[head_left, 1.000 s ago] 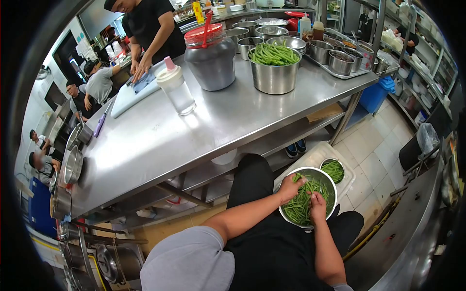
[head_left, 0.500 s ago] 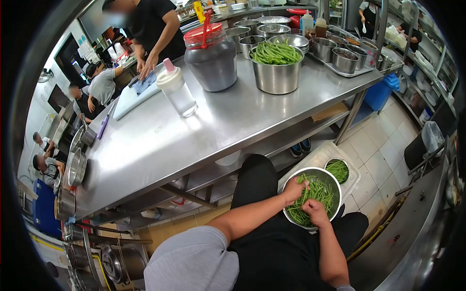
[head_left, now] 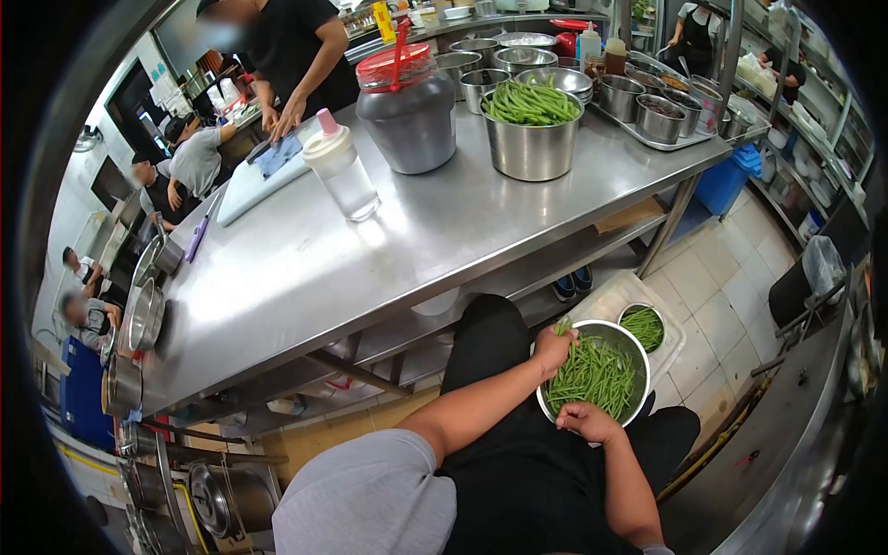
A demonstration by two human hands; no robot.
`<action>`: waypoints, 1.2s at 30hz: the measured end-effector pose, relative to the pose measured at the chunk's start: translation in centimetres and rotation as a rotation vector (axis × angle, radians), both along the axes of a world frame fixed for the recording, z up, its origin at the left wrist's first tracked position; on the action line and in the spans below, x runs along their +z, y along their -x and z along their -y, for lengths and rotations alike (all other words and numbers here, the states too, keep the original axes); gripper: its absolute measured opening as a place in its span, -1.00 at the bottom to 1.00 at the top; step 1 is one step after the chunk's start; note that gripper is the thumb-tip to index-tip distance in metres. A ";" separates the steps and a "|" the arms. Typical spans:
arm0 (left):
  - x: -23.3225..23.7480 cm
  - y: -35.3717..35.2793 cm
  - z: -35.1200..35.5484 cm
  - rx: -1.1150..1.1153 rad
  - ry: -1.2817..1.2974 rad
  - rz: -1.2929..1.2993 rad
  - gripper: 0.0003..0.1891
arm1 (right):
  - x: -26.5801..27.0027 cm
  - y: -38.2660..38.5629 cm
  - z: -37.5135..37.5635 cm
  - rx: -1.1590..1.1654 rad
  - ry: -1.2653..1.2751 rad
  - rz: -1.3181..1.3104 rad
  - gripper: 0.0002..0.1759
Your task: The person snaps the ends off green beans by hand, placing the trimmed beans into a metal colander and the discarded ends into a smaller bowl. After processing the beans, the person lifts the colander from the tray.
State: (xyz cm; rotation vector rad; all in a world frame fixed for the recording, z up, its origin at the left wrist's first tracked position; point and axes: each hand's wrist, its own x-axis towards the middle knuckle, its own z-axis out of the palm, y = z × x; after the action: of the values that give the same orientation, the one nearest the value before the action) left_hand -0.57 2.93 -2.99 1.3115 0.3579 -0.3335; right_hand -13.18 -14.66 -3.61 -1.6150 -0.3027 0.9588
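Note:
A round metal bowl rests at my lap, filled with green beans. My left hand is at the bowl's upper left rim, closed around a few green beans whose ends stick out above the fingers. Over the lower rim is my right hand, its fingers curled and pressed together; whatever they hold, if anything, is too small to make out. Beyond the bowl, a smaller container of green beans sits on a translucent lid or tray.
The steel table carries a pot heaped with green beans, a big red-lidded jar and a bottle. Across it a person works at a cutting board. A table leg stands beyond the tray.
My left hand has moved up and left to the bowl's rim with beans in it. My right hand has shifted down and left, away from the middle of the beans.

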 end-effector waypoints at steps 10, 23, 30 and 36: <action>5.5 2.6 -1.0 -0.555 -0.531 0.586 -0.73 | 1.8 -2.8 2.2 -0.837 -0.154 0.117 -0.80; 6.1 4.2 -2.4 -0.702 -0.618 0.601 -0.69 | 2.3 -2.9 2.4 -0.883 0.004 0.250 -0.85; 4.3 4.4 -2.0 -0.842 -0.538 0.573 -0.61 | -0.2 -2.0 3.4 -0.839 -0.228 0.162 -0.79; 4.9 4.4 -2.0 -0.828 -0.488 0.628 -0.63 | 1.4 -1.3 2.5 -0.871 -0.596 -0.040 -0.84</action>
State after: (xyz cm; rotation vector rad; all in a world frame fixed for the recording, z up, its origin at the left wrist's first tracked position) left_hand -4.94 4.95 1.89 1.9253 -0.7036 -0.5124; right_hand -11.90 -17.20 -2.17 -0.9991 0.1465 0.1870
